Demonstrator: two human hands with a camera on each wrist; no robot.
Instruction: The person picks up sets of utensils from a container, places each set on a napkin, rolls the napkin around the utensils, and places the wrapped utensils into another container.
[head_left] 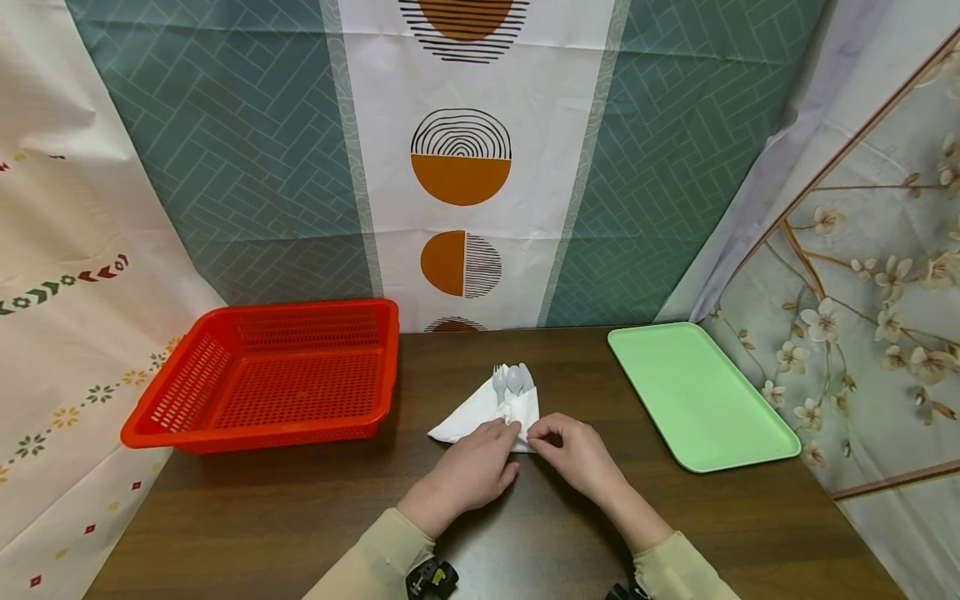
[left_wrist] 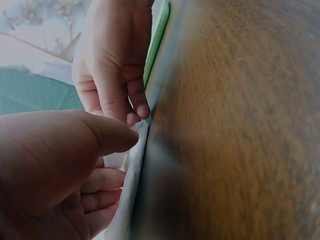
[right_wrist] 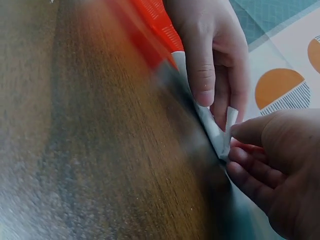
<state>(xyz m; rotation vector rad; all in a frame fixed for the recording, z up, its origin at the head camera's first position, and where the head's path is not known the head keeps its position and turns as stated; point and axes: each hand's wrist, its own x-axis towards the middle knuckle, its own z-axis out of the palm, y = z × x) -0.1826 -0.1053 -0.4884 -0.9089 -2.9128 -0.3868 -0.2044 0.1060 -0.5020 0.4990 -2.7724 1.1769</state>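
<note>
A white napkin [head_left: 468, 414], folded to a point on its left, lies on the table with a light grey fork [head_left: 499, 382], spoon [head_left: 514, 380] and knife [head_left: 527, 377] sticking out at its far side. Their lower parts are hidden under the folded napkin. My left hand [head_left: 474, 463] rests flat on the near part of the napkin, fingers fairly straight and pressing it down. Just to its right, my right hand [head_left: 576, 454] pinches the napkin's right edge between thumb and fingers. In the right wrist view, a small flap of the napkin [right_wrist: 231, 120] stands up at those fingertips.
A red plastic basket [head_left: 300, 435] with perforated walls stands at the left of the brown wooden table [head_left: 300, 508]. On the right lies a light green tray [head_left: 701, 396]. Patterned cloths [head_left: 262, 167] hang behind and at both sides.
</note>
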